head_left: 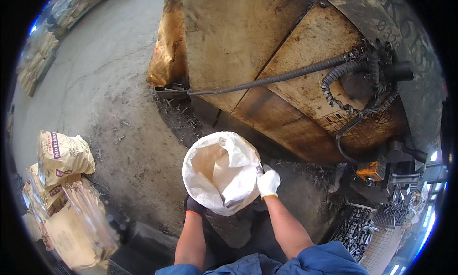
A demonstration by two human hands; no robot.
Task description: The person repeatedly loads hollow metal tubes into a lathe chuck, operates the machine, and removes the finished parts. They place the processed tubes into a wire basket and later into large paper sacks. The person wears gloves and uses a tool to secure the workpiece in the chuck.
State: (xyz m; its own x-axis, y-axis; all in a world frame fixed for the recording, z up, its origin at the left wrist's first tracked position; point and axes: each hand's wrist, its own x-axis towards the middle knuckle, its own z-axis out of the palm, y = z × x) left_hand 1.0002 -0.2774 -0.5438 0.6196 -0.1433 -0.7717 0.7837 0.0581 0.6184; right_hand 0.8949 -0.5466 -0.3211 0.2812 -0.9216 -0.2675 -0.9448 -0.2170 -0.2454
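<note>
A large white sack (238,177) is held in front of me with its round mouth open toward me. Its inside shows creased white folds and a tan area on the left; I cannot make out anything in it. My right hand (268,181), in a white glove with a yellow cuff, grips the sack's right rim. A small grey patch shows by those fingers, too small to name. My left hand (195,206), in a dark glove with an orange cuff, holds the sack's lower left side. The sack hides most of its fingers.
A big stained metal machine (291,70) stands ahead, with a ribbed hose (281,77) across it. At left are stacked paper sacks (67,156). A wire basket of metal parts (358,232) sits at lower right. A brown wrapped bundle (169,51) stands by the machine's left edge.
</note>
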